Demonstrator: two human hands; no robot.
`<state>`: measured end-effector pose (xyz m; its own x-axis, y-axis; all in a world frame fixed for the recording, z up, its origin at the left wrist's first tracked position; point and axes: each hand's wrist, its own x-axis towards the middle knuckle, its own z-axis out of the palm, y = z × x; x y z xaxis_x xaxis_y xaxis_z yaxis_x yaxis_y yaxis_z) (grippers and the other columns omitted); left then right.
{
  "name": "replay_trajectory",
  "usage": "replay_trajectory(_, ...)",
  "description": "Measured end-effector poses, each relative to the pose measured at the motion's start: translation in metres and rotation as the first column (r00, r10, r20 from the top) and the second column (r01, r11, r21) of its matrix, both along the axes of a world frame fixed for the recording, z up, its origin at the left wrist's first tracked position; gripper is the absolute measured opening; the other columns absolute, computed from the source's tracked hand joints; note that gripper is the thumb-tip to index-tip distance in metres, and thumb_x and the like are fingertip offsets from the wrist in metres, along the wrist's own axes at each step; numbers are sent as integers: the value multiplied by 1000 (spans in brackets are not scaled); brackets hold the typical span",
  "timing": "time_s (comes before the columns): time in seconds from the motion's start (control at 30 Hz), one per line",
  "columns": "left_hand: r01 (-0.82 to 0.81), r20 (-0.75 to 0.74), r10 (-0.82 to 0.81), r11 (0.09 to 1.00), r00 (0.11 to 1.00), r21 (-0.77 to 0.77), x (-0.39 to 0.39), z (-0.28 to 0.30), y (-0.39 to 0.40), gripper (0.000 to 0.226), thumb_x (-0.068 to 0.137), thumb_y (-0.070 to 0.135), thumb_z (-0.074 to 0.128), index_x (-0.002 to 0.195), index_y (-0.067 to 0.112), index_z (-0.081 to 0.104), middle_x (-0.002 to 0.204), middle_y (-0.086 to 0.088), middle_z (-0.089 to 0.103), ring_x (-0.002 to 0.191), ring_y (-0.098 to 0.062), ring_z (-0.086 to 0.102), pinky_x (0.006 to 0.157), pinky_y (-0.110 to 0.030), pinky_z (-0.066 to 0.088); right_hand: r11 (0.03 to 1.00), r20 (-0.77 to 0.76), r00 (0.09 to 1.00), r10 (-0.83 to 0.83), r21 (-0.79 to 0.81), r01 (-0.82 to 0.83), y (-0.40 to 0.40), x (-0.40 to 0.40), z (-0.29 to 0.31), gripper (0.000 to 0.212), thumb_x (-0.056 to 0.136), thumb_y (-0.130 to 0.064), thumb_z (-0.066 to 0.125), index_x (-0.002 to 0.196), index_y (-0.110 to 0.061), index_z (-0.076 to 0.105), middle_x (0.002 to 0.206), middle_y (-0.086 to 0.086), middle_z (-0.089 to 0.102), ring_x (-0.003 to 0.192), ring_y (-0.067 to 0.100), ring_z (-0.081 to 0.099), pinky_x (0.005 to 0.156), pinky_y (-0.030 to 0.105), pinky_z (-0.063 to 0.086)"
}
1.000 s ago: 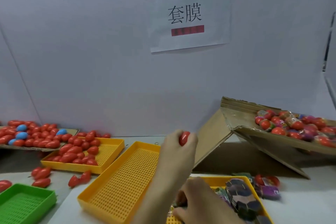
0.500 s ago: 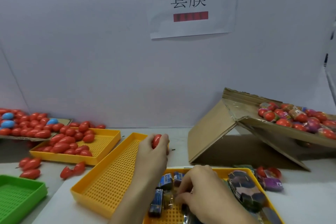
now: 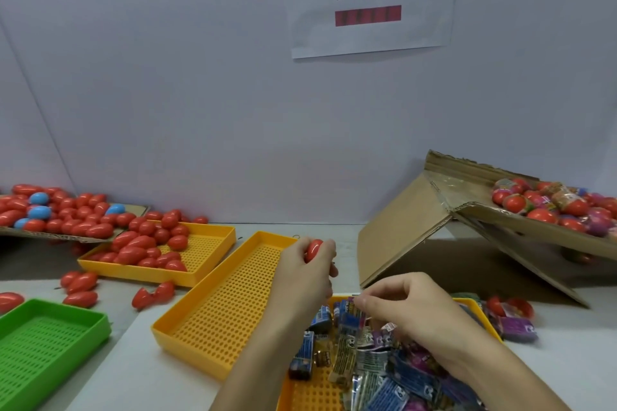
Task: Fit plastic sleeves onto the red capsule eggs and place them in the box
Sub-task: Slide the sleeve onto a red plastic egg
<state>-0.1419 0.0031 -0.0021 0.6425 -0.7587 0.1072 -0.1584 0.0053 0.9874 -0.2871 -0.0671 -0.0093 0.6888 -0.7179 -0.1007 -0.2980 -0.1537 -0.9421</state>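
1. The left hand is raised over the far right corner of an empty yellow tray; its fingers are curled and clamped on a red capsule egg, of which only the top shows above the fingertips.
2. The right hand sits at about 4 o'clock from the left hand, low over a second yellow tray heaped with flat plastic sleeves printed in blue, purple and silver. Thumb and forefinger are pinched together on the upper edge of one sleeve at the top of the heap; the other fingers are curled.
3. At 10 o'clock from the left hand a third yellow tray holds a pile of bare red eggs. Beyond it, at the far left, a flat piece of cardboard carries more red eggs mixed with a few blue eggs.
4. Loose red eggs lie on the grey surface between that tray and a green tray at 8 o'clock.
5. At 2 o'clock a cardboard box stands tilted, one flap leaning down to the surface; inside it lie sleeved eggs, red with coloured wrapping.
6. Just right of the sleeve tray, on the surface, are two more wrapped eggs and a purple sleeve.
7. On the white wall behind hangs a paper sign with two printed characters and a red bar.
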Motion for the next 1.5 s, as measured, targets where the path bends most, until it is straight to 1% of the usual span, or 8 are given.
replay_trajectory(0.17,28,36,-29,999,999,27,1,-3,0,9,97,18,57,95,10,61,75,-6,63,50,-11,56,50,-22,49,999,6,999,-42,-7,42,-2,-1,1,10,84,-30,76,75,-29,80,76,-4,75,68,0,67,56,12,46)
replay_trajectory(0.3,33,65,-35,999,997,38,1,-3,0,7,97,18,57,95,11,60,77,-7,61,50,-11,55,49,-20,47,993,-71,992,100,-48,-104,1,0,3,5,80,-27,80,75,-28,80,75,-8,74,67,-4,65,57,11,48)
replay_trajectory(0.43,23,81,-27,999,996,44,2,-4,0,7,97,20,58,96,13,60,79,-7,62,53,-12,56,51,-19,48,956,-269,928,259,-64,-285,4,0,8,7,76,-35,83,79,-30,81,85,-6,76,89,8,68,88,35,57)
replay_trajectory(0.53,32,83,-36,999,996,43,2,-4,1,8,97,22,57,97,14,60,80,-6,62,54,-12,56,52,-19,48,947,-315,902,295,-28,-319,2,-3,9,9,75,-39,83,80,-31,81,86,-8,76,93,8,67,92,38,55)
replay_trajectory(0.67,56,64,-58,998,996,32,1,-2,1,14,98,25,55,97,13,61,78,-6,61,53,-11,56,51,-20,47,961,-215,937,276,56,-270,0,-5,9,22,68,-46,83,78,-27,81,78,-10,74,75,-1,62,68,20,47)
replay_trajectory(0.83,62,71,-66,997,995,52,2,-2,0,11,97,21,55,94,12,61,76,-5,58,55,-12,55,51,-21,47,952,18,994,107,286,-108,-6,-5,1,23,60,-34,86,70,-16,77,74,0,70,79,14,60,72,30,46)
replay_trajectory(1.1,239,127,-254,963,959,123,5,-1,10,18,85,39,71,89,21,69,67,11,58,55,-3,52,55,-16,47,958,181,966,-184,253,135,-5,2,-4,13,80,-28,79,81,-14,79,88,5,77,78,15,68,64,29,47)
replay_trajectory(1.5,251,398,-371,913,839,321,15,-7,10,5,84,28,78,87,27,74,92,11,67,76,-1,64,64,-12,51,874,315,914,-255,480,78,-6,3,-1,33,71,-26,75,98,-6,74,82,7,74,66,13,65,53,24,40)
